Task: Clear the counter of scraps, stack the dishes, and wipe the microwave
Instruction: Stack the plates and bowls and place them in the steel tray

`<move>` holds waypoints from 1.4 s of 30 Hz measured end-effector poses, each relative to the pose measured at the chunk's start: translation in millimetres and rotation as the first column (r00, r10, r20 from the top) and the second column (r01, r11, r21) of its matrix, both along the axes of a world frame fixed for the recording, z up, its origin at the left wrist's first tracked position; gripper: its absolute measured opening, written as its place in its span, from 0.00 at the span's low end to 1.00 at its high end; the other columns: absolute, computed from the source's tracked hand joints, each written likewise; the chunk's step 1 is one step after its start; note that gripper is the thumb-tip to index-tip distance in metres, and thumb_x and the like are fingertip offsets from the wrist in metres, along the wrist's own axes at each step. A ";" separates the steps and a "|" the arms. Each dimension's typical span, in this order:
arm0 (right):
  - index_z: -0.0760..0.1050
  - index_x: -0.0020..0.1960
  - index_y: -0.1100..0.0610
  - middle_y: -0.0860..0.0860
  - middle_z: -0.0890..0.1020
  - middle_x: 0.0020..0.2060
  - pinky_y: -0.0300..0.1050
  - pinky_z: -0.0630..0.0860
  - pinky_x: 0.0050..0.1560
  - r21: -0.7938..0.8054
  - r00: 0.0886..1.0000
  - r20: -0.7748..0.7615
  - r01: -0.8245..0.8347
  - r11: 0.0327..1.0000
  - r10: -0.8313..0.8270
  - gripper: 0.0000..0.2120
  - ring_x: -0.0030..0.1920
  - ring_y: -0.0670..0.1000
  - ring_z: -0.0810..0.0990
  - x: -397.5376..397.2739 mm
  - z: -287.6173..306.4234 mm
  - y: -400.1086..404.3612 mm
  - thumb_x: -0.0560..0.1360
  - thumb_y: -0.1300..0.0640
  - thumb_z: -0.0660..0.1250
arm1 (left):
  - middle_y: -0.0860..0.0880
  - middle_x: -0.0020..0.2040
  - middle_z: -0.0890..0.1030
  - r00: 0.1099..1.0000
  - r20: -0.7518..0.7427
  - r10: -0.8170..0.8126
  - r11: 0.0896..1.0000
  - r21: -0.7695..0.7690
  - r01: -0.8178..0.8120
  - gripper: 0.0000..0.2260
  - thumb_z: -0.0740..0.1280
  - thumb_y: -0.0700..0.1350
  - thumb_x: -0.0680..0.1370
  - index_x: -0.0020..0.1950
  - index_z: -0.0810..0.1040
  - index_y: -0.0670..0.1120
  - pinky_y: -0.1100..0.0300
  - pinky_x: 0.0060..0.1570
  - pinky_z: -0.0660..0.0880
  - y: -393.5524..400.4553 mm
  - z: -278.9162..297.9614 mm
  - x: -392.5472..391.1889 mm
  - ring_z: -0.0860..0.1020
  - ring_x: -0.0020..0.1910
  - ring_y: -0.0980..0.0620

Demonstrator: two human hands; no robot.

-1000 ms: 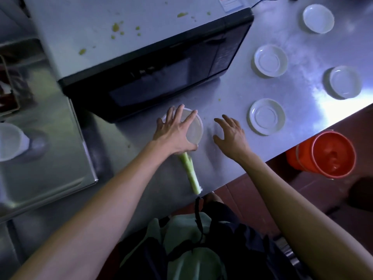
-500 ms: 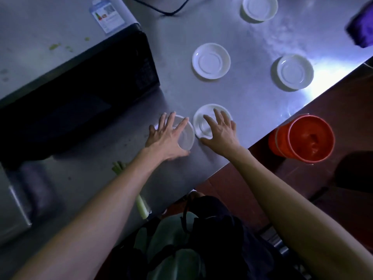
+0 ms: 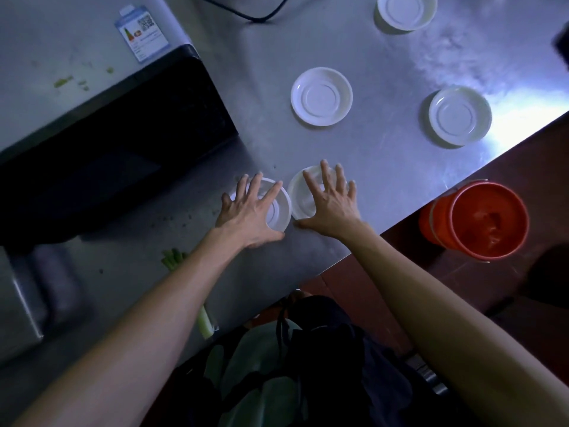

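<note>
My left hand [image 3: 251,212] lies spread over a white saucer [image 3: 278,211] on the steel counter [image 3: 354,50], fingers straight, thumb at its near rim. My right hand [image 3: 328,201] lies flat with spread fingers on a second white saucer [image 3: 297,192] right beside it; the two saucers almost touch. Three more white saucers stand further off: one in the middle [image 3: 321,96], one to the right [image 3: 459,116], one at the top edge [image 3: 406,10]. The black microwave [image 3: 117,143] stands at the left, green scraps [image 3: 63,82] on its grey top. A green stalk [image 3: 203,318] lies under my left forearm.
An orange bucket [image 3: 480,220] stands on the floor below the counter's right edge. A black cable [image 3: 258,12] runs behind the microwave. A steel tray or sink [image 3: 27,291] is at the far left. Small dark crumbs [image 3: 172,223] dot the counter in front of the microwave.
My left hand slid its saucer rightward along the counter, away from the green stalk. My right hand moved onto the neighbouring saucer and now lies flat on it. The view shifted right.
</note>
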State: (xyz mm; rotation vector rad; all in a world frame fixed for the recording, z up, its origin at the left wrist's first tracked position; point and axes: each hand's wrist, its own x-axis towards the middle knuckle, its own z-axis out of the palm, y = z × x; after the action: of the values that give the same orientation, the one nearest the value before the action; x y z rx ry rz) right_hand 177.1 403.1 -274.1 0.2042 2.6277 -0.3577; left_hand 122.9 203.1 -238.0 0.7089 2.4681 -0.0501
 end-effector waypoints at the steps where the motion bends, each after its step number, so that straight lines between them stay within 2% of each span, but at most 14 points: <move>1: 0.41 0.79 0.44 0.54 0.39 0.80 0.69 0.49 0.74 0.004 1.000 0.000 -0.008 1.000 0.008 0.57 0.78 0.65 0.37 -0.3 -0.6 0.3 0.63 0.26 0.68 | 0.49 0.80 0.43 1.000 0.000 0.003 1.000 -0.002 -0.003 0.50 0.66 0.71 0.64 0.78 0.43 0.62 0.34 0.69 0.59 -0.8 -0.3 0.9 0.43 0.78 0.42; 4: 0.40 0.79 0.43 0.55 0.39 0.80 0.68 0.51 0.74 0.016 1.000 -0.005 -0.028 0.999 0.028 0.58 0.78 0.66 0.39 -0.4 -2.2 -1.1 0.62 0.27 0.69 | 0.50 0.80 0.43 1.000 0.001 0.024 1.000 -0.003 -0.024 0.50 0.67 0.71 0.64 0.78 0.43 0.62 0.34 0.68 0.59 -5.5 -0.7 6.1 0.42 0.78 0.43; 9: 0.46 0.79 0.43 0.54 0.45 0.79 0.66 0.58 0.71 0.025 0.998 -0.040 -0.045 0.999 0.046 0.55 0.78 0.66 0.45 -0.8 0.5 -10.5 0.61 0.29 0.70 | 0.50 0.80 0.43 0.997 -0.001 0.074 0.997 0.003 -0.074 0.50 0.67 0.71 0.64 0.78 0.44 0.62 0.34 0.69 0.59 -21.2 1.2 15.7 0.42 0.78 0.43; 21: 0.45 0.79 0.43 0.54 0.46 0.79 0.64 0.61 0.70 0.007 0.979 -0.130 -0.159 0.987 0.158 0.56 0.77 0.64 0.47 -6.4 35.0 -83.5 0.61 0.28 0.69 | 0.51 0.80 0.44 0.953 -0.074 0.294 0.954 0.077 -0.289 0.51 0.70 0.71 0.62 0.78 0.46 0.63 0.37 0.70 0.60 -114.5 26.8 31.9 0.46 0.78 0.45; 29: 0.47 0.79 0.43 0.53 0.46 0.79 0.65 0.62 0.69 0.004 0.947 -0.185 -0.266 0.964 0.262 0.55 0.77 0.63 0.48 -9.2 59.9 -174.8 0.62 0.27 0.70 | 0.53 0.80 0.45 0.901 -0.119 0.418 0.900 0.187 -0.393 0.52 0.69 0.71 0.61 0.78 0.45 0.64 0.36 0.69 0.60 -212.9 48.1 47.8 0.47 0.78 0.46; 33: 0.49 0.79 0.43 0.55 0.48 0.79 0.66 0.62 0.68 0.010 0.928 -0.218 -0.306 0.952 0.301 0.54 0.76 0.64 0.50 -4.3 73.1 -234.0 0.62 0.26 0.69 | 0.51 0.79 0.46 0.896 -0.161 0.414 0.905 0.177 -0.387 0.52 0.64 0.75 0.60 0.78 0.45 0.62 0.36 0.67 0.62 -267.7 56.3 52.7 0.48 0.78 0.44; 37: 0.49 0.78 0.43 0.54 0.49 0.79 0.66 0.63 0.69 0.012 0.921 -0.234 -0.319 0.948 0.313 0.53 0.76 0.64 0.51 4.8 81.9 -295.2 0.61 0.27 0.69 | 0.51 0.79 0.45 0.892 -0.173 0.417 0.904 0.178 -0.388 0.52 0.67 0.73 0.62 0.78 0.44 0.62 0.37 0.68 0.64 -328.0 58.9 60.1 0.48 0.78 0.44; 42: 0.48 0.79 0.42 0.54 0.48 0.79 0.66 0.62 0.69 0.026 0.918 -0.228 -0.326 0.945 0.323 0.54 0.76 0.64 0.51 11.8 83.1 -361.5 0.62 0.27 0.70 | 0.52 0.78 0.48 0.887 -0.171 0.429 0.897 0.193 -0.397 0.51 0.66 0.73 0.61 0.78 0.45 0.62 0.37 0.67 0.64 -400.4 62.1 66.8 0.49 0.77 0.44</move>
State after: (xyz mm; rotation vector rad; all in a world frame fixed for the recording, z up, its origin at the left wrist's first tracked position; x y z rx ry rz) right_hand 188.9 41.6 -191.0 -0.2957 2.8191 -0.2972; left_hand 189.8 -197.3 -176.0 0.2268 2.7994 0.2421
